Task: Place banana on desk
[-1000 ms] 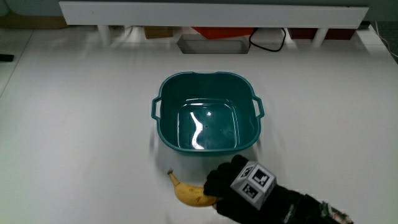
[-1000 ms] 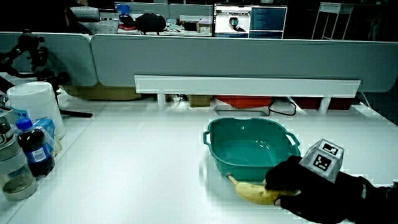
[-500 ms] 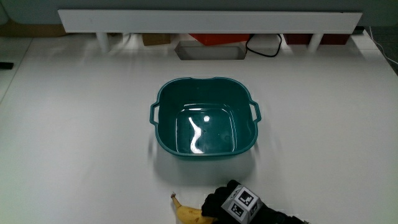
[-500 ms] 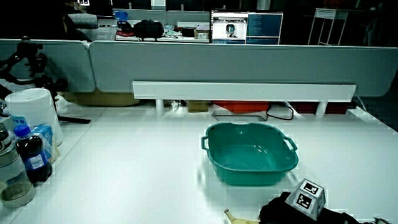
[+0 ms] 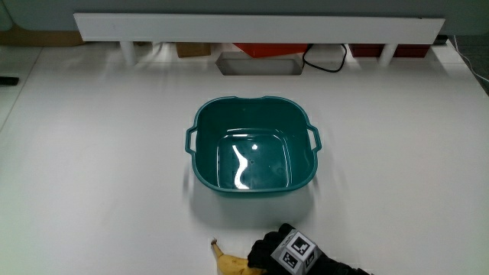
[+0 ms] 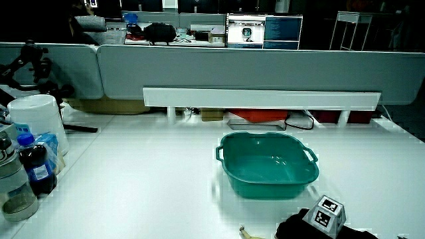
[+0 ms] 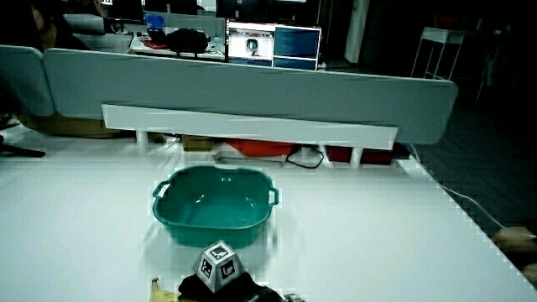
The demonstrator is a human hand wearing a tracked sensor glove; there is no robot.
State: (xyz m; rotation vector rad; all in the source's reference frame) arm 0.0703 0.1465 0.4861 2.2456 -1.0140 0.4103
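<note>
A yellow banana point(image 5: 229, 263) lies on the white desk point(image 5: 92, 191), nearer to the person than the teal basin point(image 5: 253, 153). Its stem tip also shows in both side views, banana point(image 6: 247, 234) and banana point(image 7: 162, 292). The gloved hand point(image 5: 267, 253) with its patterned cube point(image 5: 294, 253) covers the banana's other end, fingers curled on it. The hand point(image 6: 295, 229) and hand point(image 7: 210, 288) sit low on the desk in both side views. The basin holds nothing.
A white shelf point(image 5: 260, 27) runs along the desk's edge by the low partition point(image 6: 239, 66). A white tub point(image 6: 38, 123), bottles point(image 6: 32, 166) and a jar point(image 6: 13, 192) stand at the desk's side edge in a side view.
The hand with the banana moved from just beside the basin toward the person and settled low on the desk; little differs over the last half second.
</note>
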